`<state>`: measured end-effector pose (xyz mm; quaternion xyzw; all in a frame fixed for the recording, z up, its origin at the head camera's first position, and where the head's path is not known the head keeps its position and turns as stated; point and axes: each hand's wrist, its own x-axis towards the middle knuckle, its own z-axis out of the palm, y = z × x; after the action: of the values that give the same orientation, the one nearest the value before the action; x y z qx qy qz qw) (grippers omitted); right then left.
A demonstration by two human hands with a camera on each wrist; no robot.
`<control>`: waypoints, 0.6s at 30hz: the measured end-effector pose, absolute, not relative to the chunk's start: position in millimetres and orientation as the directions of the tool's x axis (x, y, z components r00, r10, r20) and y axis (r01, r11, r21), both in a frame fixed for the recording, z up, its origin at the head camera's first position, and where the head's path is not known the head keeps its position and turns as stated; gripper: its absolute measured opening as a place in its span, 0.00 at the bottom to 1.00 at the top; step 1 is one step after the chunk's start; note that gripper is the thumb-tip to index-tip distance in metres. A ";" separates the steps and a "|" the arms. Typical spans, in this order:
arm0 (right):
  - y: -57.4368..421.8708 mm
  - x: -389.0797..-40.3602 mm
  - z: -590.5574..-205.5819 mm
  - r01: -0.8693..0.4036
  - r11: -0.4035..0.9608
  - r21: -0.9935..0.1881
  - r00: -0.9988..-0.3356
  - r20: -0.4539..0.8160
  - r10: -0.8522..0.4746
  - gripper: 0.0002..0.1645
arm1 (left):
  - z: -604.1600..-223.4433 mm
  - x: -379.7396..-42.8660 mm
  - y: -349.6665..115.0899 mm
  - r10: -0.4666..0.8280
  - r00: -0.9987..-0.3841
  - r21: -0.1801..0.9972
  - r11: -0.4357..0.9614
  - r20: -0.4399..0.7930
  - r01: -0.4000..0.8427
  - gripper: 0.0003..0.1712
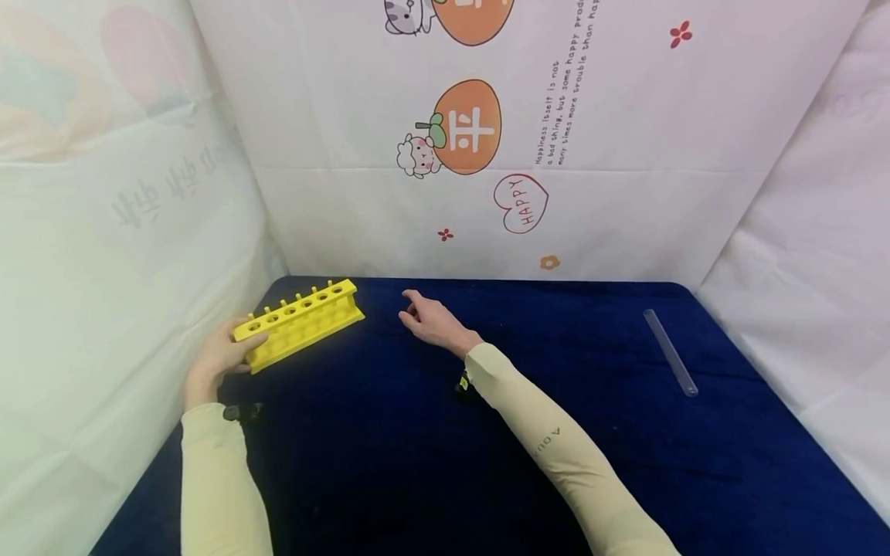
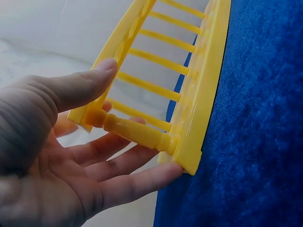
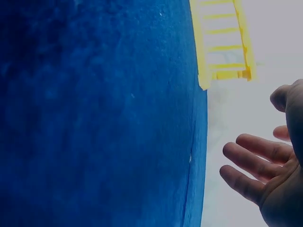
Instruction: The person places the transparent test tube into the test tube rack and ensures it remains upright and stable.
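Observation:
A yellow test tube rack stands at the back left of the blue table, a row of holes and short pegs along its top. My left hand grips its near left end. In the left wrist view the thumb presses on the upper bar and the fingers reach round the end post. To the right of the rack, apart from it, my right hand hovers with loosely bent fingers and nothing in them. A clear test tube lies on the right side of the table.
Dark blue cloth covers the table. A white printed sheet rises behind the back edge, and white sheets also hang at the left and right sides. Small cameras are strapped at both wrists.

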<state>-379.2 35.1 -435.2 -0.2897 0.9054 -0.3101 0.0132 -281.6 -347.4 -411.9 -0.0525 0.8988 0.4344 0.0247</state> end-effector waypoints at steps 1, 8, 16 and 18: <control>32.4 -378.7 -434.8 -0.522 0.642 -0.561 -0.828 0.154 -0.539 0.33 | -412.5 -281.4 -348.3 -0.076 -0.993 0.785 0.607 -0.093 -0.120 0.47; 15.1 -375.0 -430.4 -0.531 0.643 -0.552 -0.823 0.152 -0.548 0.32 | -416.6 -280.9 -353.4 -0.085 -0.991 0.832 0.539 -0.103 -0.133 0.44; -2.0 -369.6 -430.5 -0.570 0.617 -0.542 -0.787 0.147 -0.599 0.32 | -422.3 -280.9 -363.1 -0.063 -0.994 0.857 0.503 -0.091 -0.111 0.41; -5.2 -369.0 -429.5 -0.574 0.616 -0.540 -0.787 0.154 -0.598 0.32 | -422.8 -282.1 -364.4 -0.051 -0.995 0.859 0.503 -0.083 -0.098 0.41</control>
<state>-369.0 -5.2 -429.5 -0.3258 0.8986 -0.2931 0.0205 -282.1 -364.4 -422.8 -0.0430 0.8667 0.4965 0.0234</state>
